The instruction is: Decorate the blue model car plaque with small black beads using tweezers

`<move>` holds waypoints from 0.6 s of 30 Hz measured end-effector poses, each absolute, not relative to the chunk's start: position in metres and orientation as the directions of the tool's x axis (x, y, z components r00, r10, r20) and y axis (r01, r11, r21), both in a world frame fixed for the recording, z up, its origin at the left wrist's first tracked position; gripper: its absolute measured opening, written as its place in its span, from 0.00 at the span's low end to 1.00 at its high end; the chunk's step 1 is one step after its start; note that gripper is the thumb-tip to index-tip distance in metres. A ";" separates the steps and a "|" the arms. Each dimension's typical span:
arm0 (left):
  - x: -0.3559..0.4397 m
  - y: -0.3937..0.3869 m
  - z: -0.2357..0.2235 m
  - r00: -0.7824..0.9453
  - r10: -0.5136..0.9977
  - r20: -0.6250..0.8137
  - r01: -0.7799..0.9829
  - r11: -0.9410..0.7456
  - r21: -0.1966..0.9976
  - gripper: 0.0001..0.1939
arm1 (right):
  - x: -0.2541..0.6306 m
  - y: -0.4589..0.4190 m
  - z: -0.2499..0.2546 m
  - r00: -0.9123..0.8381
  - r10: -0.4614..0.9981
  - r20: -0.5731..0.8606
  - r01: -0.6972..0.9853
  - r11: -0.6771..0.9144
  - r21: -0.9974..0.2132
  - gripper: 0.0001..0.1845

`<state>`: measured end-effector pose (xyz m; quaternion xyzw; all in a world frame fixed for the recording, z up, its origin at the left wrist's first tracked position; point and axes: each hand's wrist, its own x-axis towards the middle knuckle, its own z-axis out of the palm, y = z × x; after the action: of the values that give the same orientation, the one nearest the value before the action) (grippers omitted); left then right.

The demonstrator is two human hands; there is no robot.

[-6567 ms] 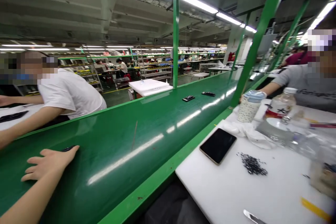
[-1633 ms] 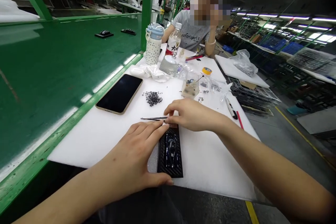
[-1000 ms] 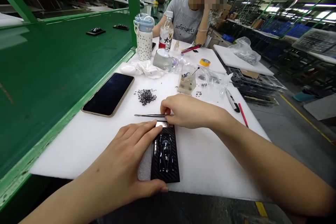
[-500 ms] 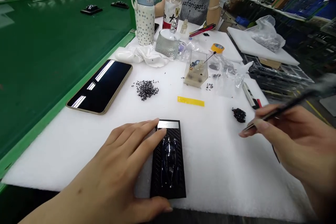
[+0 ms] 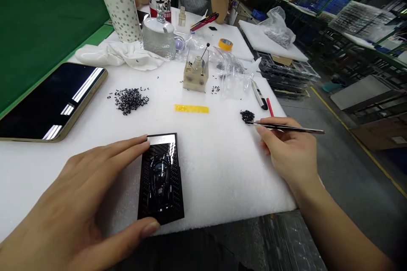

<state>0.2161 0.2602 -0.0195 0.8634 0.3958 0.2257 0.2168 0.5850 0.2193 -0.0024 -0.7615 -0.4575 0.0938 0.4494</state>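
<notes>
A black rectangular plaque [image 5: 161,178] with a glossy dark model car on it and a silver strip at its far end lies on the white foam sheet. My left hand [image 5: 92,194] steadies it, fingertips at its far left corner and thumb at its near edge. Metal tweezers [image 5: 289,128] are pinched in my right hand [image 5: 288,152]. Their tips are at a small pile of tiny black parts [image 5: 247,115]; whether one is between the tips, I cannot tell. A larger pile of black curved bits [image 5: 130,100] is farther left.
Past the yellow tape strip [image 5: 191,109] stands a clear box [image 5: 195,78] with a small bottle. A phone [image 5: 54,97] is at left; a dotted flask [image 5: 121,12], glass mug [image 5: 155,40] and drink bottle stand behind. A cutter [image 5: 259,95] lies at right. Another person sits opposite.
My right hand has brought the tweezers' tips to the small black pile. The view has shifted to the right. My left hand stays at the plaque.
</notes>
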 end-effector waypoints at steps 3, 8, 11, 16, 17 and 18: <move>0.222 0.257 -0.016 0.571 0.797 0.196 0.681 -0.593 0.429 0.48 | 0.586 0.220 -0.005 0.564 0.780 0.273 0.632 -0.195 -0.750 0.11; 0.231 0.251 -0.004 0.557 0.811 0.176 0.678 -0.567 0.468 0.39 | 0.583 0.218 -0.004 0.589 0.755 0.288 0.618 -0.192 -0.762 0.10; 0.231 0.251 -0.003 0.568 0.800 0.194 0.665 -0.585 0.464 0.39 | 0.583 0.220 -0.003 0.601 0.751 0.274 0.592 -0.188 -0.784 0.11; 0.229 0.254 -0.005 0.604 0.761 0.237 0.628 -0.638 0.447 0.39 | 0.582 0.226 -0.003 0.604 0.764 0.227 0.537 -0.179 -0.825 0.14; 0.229 0.254 -0.005 0.609 0.755 0.242 0.619 -0.644 0.450 0.40 | 0.582 0.227 -0.003 0.607 0.761 0.230 0.537 -0.179 -0.824 0.14; 0.229 0.254 -0.004 0.606 0.756 0.246 0.616 -0.642 0.456 0.40 | 0.581 0.228 -0.003 0.609 0.757 0.236 0.541 -0.179 -0.822 0.13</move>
<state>0.2295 0.2543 -0.0043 0.8808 0.3896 0.2124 0.1650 0.5812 0.2276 -0.0031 -0.7594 -0.4274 0.1134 0.4773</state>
